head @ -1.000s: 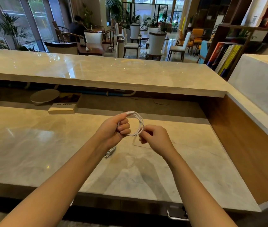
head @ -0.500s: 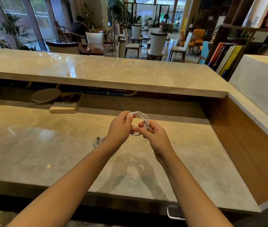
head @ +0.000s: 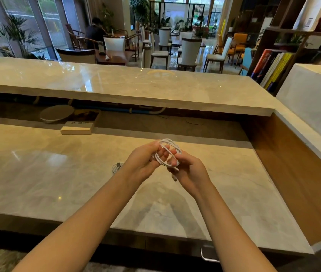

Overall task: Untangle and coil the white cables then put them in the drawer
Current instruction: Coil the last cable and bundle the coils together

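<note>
Drawn closer together since a second ago: left hand [head: 145, 161] and right hand [head: 190, 173], both gripping the coil [head: 168, 154] above the counter [head: 57, 173]. Nearly wound, by the look; second cable [head: 116, 167] lying beside the left wrist, drawer handle [head: 207, 254] untouched below

second cable [head: 116, 167] mostly behind left wrist, drawer handle [head: 207, 253] half hidden

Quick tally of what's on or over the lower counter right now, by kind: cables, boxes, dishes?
White cables: 2, the coiled cable held in both the left hand and right hand, and a second cable lying on the lower counter.
Flat boxes: 1, the beige box.
Round dishes: 1, the dish under the upper ledge.
Total: 4.
</note>
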Tool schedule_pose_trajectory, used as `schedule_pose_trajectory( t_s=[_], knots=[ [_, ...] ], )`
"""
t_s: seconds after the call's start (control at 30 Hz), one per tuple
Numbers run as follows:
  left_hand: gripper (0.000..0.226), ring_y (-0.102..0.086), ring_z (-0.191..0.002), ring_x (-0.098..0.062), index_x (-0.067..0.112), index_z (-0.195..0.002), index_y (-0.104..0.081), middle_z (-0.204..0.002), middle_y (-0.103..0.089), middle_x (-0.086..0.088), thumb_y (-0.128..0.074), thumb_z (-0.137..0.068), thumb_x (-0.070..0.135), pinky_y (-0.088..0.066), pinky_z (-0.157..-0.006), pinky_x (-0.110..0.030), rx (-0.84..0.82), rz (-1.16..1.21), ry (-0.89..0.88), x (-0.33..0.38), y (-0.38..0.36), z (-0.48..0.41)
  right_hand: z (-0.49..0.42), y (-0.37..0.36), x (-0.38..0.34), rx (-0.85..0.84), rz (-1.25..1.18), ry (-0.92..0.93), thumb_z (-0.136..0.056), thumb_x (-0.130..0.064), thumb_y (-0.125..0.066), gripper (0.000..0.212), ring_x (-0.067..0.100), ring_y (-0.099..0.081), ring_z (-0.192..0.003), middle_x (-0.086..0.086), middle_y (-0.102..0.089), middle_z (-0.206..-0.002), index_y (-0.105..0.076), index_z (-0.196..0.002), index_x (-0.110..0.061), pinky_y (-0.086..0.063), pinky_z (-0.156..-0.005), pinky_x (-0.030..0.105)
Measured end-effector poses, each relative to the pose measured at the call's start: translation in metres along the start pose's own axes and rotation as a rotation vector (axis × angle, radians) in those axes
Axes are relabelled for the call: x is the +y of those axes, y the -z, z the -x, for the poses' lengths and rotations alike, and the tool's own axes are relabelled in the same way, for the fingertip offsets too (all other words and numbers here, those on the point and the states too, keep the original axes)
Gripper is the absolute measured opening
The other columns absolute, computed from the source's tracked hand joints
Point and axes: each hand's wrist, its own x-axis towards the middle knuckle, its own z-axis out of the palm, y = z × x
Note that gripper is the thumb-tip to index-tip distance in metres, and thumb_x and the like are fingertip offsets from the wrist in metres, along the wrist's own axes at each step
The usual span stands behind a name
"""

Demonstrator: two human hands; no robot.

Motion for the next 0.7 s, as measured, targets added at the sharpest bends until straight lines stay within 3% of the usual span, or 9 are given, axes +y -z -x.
schedule_pose_trajectory(
  t_s=[0.07, 0.1, 0.17, 0.23, 0.37, 0.47, 0.57, 0.7],
  knots=[
    [0.022, -0.065, -0.094, -0.026, -0.004, -0.111, -0.06, -0.103, -0.063, -0.021, -0.05, -0.093, 0.005, -0.056, -0.08, -0.034, -0.029, 0.178, 0.079, 0.001, 0.004, 0.002, -0.003, 0.001, 0.002, 0.1, 0.164, 0.014, -0.09, -0.012, -0.051, 0.017, 0.018, -0.055, -0.071, 0.006, -0.06, -0.067, -0.064, -0.081, -0.006, -0.044, -0.066, 0.028],
    [0.021, -0.064, -0.083, -0.022, -0.005, -0.109, -0.06, -0.094, -0.063, -0.018, -0.05, -0.093, 0.005, -0.056, -0.075, -0.03, -0.046, 0.233, 0.108, 0.004, 0.007, 0.003, -0.004, 0.001, 0.001, 0.135, 0.278, 0.032, -0.09, -0.015, -0.053, 0.017, 0.016, -0.056, -0.071, 0.005, -0.061, -0.069, -0.064, -0.078, -0.008, -0.045, -0.067, 0.028],
    [0.017, -0.05, -0.056, -0.012, -0.002, -0.102, -0.057, -0.072, -0.055, -0.008, -0.047, -0.094, 0.009, -0.051, -0.06, -0.023, -0.114, 0.228, 0.145, 0.008, 0.011, 0.004, -0.006, -0.002, -0.002, 0.181, 0.419, 0.062, -0.088, -0.016, -0.056, 0.02, 0.015, -0.056, -0.071, 0.004, -0.061, -0.071, -0.064, -0.071, -0.011, -0.044, -0.071, 0.03],
    [0.016, -0.039, -0.047, -0.01, 0.003, -0.098, -0.055, -0.064, -0.046, -0.004, -0.042, -0.096, 0.013, -0.044, -0.059, -0.023, -0.182, 0.139, 0.149, 0.009, 0.012, 0.005, -0.008, -0.004, -0.006, 0.218, 0.398, 0.055, -0.086, -0.013, -0.055, 0.021, 0.016, -0.053, -0.069, 0.004, -0.059, -0.067, -0.064, -0.067, -0.01, -0.043, -0.07, 0.032],
    [0.02, -0.039, -0.049, -0.01, 0.006, -0.106, -0.056, -0.059, -0.042, -0.002, -0.043, -0.096, 0.017, -0.042, -0.066, -0.025, -0.29, 0.018, 0.106, 0.011, 0.013, 0.005, -0.012, -0.011, -0.011, 0.22, 0.41, 0.029, -0.088, -0.016, -0.051, 0.024, 0.017, -0.046, -0.061, 0.003, -0.052, -0.061, -0.058, -0.065, -0.011, -0.039, -0.064, 0.033],
    [0.024, -0.047, -0.053, -0.009, 0.014, -0.11, -0.06, -0.06, -0.051, -0.003, -0.046, -0.092, 0.006, -0.049, -0.066, -0.025, -0.154, -0.339, -0.058, 0.008, 0.008, 0.002, -0.013, -0.015, -0.012, 0.215, 0.556, 0.053, -0.091, -0.022, -0.047, 0.029, 0.017, -0.044, -0.063, 0.005, -0.051, -0.064, -0.056, -0.067, -0.011, -0.038, -0.061, 0.031],
    [0.025, -0.051, -0.06, -0.012, 0.013, -0.108, -0.063, -0.064, -0.053, -0.004, -0.043, -0.094, 0.008, -0.049, -0.064, -0.026, 0.041, -0.621, -0.282, -0.001, 0.006, -0.004, -0.015, -0.016, -0.01, 0.227, 0.575, 0.09, -0.091, -0.021, -0.048, 0.028, 0.016, -0.042, -0.06, 0.006, -0.05, -0.064, -0.055, -0.068, -0.007, -0.035, -0.056, 0.028],
    [0.028, -0.056, -0.067, -0.014, 0.016, -0.104, -0.064, -0.071, -0.057, -0.004, -0.037, -0.1, 0.019, -0.052, -0.072, -0.03, -0.024, -0.742, -0.416, -0.008, 0.015, -0.004, -0.018, -0.014, -0.009, 0.296, 0.501, 0.031, -0.088, -0.021, -0.051, 0.026, 0.016, -0.042, -0.059, 0.004, -0.051, -0.063, -0.056, -0.065, -0.011, -0.035, -0.056, 0.029]
  ],
)
